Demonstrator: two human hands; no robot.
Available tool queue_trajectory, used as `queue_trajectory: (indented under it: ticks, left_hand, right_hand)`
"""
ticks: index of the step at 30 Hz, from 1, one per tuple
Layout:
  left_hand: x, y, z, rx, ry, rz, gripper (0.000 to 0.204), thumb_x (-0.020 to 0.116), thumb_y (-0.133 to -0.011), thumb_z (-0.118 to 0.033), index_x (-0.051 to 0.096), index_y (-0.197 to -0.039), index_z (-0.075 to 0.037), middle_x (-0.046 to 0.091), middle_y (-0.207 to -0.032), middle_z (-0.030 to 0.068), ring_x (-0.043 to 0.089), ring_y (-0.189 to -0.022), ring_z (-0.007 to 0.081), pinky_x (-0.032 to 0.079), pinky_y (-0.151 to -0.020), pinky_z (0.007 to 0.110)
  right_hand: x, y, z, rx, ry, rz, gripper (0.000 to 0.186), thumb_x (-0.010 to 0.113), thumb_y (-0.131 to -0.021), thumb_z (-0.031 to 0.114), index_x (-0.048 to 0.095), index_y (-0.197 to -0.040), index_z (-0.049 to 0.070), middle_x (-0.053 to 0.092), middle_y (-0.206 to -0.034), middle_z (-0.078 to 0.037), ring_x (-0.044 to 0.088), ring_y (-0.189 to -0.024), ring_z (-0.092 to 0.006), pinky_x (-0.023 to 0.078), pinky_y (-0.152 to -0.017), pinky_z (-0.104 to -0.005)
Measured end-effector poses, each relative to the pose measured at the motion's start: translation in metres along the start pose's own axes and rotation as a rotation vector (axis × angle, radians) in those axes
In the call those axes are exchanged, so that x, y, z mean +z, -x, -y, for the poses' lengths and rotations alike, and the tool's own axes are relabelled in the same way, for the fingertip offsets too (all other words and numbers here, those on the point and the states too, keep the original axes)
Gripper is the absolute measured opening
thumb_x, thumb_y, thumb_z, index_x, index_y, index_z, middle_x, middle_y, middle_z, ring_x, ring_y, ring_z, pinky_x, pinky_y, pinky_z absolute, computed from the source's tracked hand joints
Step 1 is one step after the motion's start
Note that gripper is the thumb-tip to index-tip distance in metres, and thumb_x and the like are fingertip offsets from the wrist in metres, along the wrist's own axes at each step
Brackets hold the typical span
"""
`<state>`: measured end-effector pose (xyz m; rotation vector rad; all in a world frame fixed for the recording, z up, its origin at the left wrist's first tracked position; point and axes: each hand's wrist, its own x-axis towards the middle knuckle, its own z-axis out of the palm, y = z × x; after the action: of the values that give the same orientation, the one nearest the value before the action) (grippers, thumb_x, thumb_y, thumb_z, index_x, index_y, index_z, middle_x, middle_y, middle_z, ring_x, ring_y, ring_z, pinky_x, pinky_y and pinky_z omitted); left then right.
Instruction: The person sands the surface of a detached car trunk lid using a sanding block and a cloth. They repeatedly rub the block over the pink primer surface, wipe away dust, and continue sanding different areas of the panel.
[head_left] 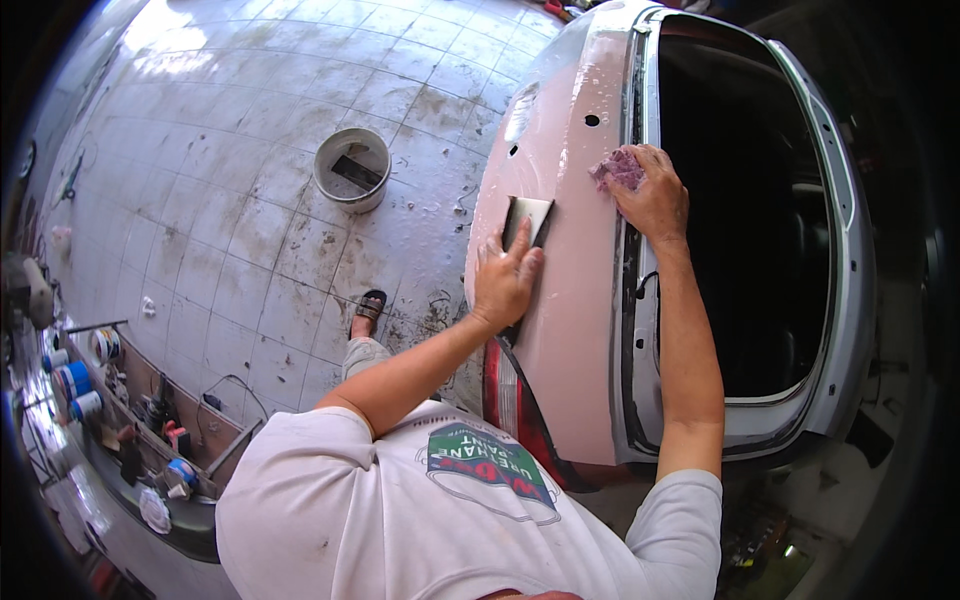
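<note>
Pale pink and wet, the car's body panel (580, 290) lies under both hands. My left hand (506, 280) presses on a whitish sanding block (532, 210) with dark sandpaper wrapped up its sides, and the block rests flat on the panel. Part of the block is covered by my fingers. Farther out and to the right, my right hand (655, 200) is closed around a crumpled purplish rag (618, 170), held at the panel's edge beside the window opening. Water droplets and streaks show on the panel's far part.
A round bucket (352, 195) with a dark flat piece inside stands on the tiled floor (250, 190). The red tail light (500, 385) sits near my body. At left, a tray (190, 430) holds cans and tools. The dark window opening (745, 220) is right of my arm.
</note>
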<state>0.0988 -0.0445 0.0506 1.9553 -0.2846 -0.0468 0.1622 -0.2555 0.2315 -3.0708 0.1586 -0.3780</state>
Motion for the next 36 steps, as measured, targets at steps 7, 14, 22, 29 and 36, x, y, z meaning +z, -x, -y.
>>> queue_trajectory:
  ticks: [7, 14, 22, 29, 36]
  left_hand:
    - [0.016, -0.081, 0.077, -0.417, -0.028, 0.036, 0.059, 0.043, -0.111, -0.053, 0.059, -0.154, -0.016, 0.063, -0.139, 0.0358, 0.058, -0.131, 0.0526, 0.045, -0.114, 0.059]
    - [0.005, 0.056, 0.008, -0.012, 0.137, -0.155, 0.055, 0.058, -0.109, -0.039, 0.063, -0.150, -0.003, 0.061, -0.147, 0.0315, 0.053, -0.134, 0.0477, 0.037, -0.119, 0.052]
    - [0.026, 0.028, 0.073, -0.005, -0.214, -0.132, 0.046, 0.053, -0.111, -0.038, 0.067, -0.144, -0.009, 0.062, -0.146, 0.0295, 0.059, -0.126, 0.0529, 0.048, -0.110, 0.055]
    - [-0.057, 0.135, 0.027, 0.003, 0.236, 0.128, 0.064, 0.062, -0.109, -0.045, 0.051, -0.161, -0.010, 0.059, -0.146, 0.0283, 0.058, -0.132, 0.0409, 0.045, -0.116, 0.047]
    - [-0.197, 0.184, 0.057, -0.484, 1.067, -0.143, 0.060, 0.059, -0.110, -0.033, 0.049, -0.160, -0.002, 0.072, -0.118, 0.0096, 0.073, -0.091, 0.0141, 0.061, -0.077, 0.030]
  right_hand:
    - [0.008, -0.012, 0.013, 0.008, 0.046, -0.044, 0.055, 0.084, -0.085, 0.042, 0.073, -0.134, 0.019, 0.069, -0.137, -0.010, 0.075, -0.116, -0.0354, 0.062, -0.098, -0.0493]
    - [0.005, -0.007, 0.000, 0.044, 0.070, -0.030, 0.058, 0.084, -0.087, 0.046, 0.072, -0.138, 0.023, 0.068, -0.140, -0.010, 0.074, -0.119, -0.0369, 0.062, -0.099, -0.0503]
    - [0.007, -0.016, 0.011, -0.019, 0.084, -0.038, 0.061, 0.085, -0.087, 0.048, 0.071, -0.139, 0.020, 0.068, -0.138, -0.013, 0.074, -0.118, -0.0389, 0.061, -0.099, -0.0511]
    - [0.013, -0.019, -0.004, -0.070, 0.098, -0.019, 0.070, 0.079, -0.092, 0.054, 0.060, -0.150, 0.020, 0.063, -0.147, -0.015, 0.070, -0.122, -0.0409, 0.060, -0.099, -0.0522]
    - [0.019, -0.017, 0.004, -0.509, 0.427, -0.203, 0.058, 0.066, -0.104, 0.044, 0.052, -0.159, 0.031, 0.061, -0.155, -0.010, 0.058, -0.138, -0.0371, 0.052, -0.109, -0.0529]
